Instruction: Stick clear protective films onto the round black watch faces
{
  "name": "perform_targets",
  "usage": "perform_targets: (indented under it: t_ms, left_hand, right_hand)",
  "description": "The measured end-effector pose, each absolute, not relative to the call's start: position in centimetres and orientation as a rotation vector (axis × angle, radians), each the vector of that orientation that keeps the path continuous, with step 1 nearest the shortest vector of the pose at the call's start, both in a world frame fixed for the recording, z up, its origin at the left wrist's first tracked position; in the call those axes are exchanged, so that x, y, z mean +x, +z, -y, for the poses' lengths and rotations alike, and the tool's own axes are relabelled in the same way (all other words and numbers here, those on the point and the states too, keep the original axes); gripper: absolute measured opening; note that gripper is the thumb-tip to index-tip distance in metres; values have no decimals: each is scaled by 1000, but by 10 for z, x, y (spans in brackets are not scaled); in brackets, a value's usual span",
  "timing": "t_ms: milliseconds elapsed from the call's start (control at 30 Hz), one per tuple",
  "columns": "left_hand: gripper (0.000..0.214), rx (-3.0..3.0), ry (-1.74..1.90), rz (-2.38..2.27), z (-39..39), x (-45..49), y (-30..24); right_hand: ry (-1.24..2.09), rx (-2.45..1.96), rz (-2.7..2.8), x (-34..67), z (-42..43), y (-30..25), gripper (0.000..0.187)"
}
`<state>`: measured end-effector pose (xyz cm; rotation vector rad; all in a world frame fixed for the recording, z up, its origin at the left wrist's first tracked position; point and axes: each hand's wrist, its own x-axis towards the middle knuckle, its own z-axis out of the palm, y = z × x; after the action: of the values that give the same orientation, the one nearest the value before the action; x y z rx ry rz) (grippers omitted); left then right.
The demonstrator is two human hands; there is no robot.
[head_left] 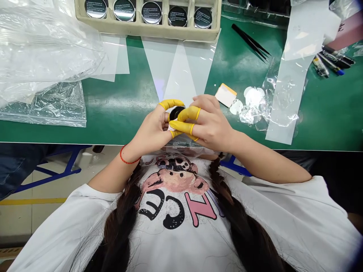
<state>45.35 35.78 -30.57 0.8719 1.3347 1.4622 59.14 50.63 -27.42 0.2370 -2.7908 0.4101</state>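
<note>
Both hands meet at the near edge of the green table (113,109), each with yellow finger cots on some fingers. Between them is a small round black device (176,112) with a clear printed film (181,143) hanging below it. My left hand (153,128) curls around the device from the left, index finger arched over its top. My right hand (208,122) pinches it from the right with two cot-covered fingers. Most of the device is hidden by the fingers.
A beige tray (147,28) at the back holds several round black devices with printed labels. Clear plastic bags (42,56) lie at the left. Black tweezers (251,41), peeled round films (251,100), a small yellow-edged card (226,94), white backing strips (292,75) and pens (331,60) lie at the right.
</note>
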Motion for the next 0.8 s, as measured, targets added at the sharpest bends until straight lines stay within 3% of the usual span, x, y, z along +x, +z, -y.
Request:
perform_targets:
  t_ms: [233,433,800]
  left_hand:
    - [57,801,1456,-1312,-359,455,-299]
    - [57,772,1415,-1359,-358,456,-294]
    - [60,727,1442,-1342,-359,457,-297]
  right_hand:
    - [506,162,2770,613,-538,-288,34]
    - [569,-219,2701,600,-540,-274,31]
    - [291,-16,2654,605,-515,-287,30]
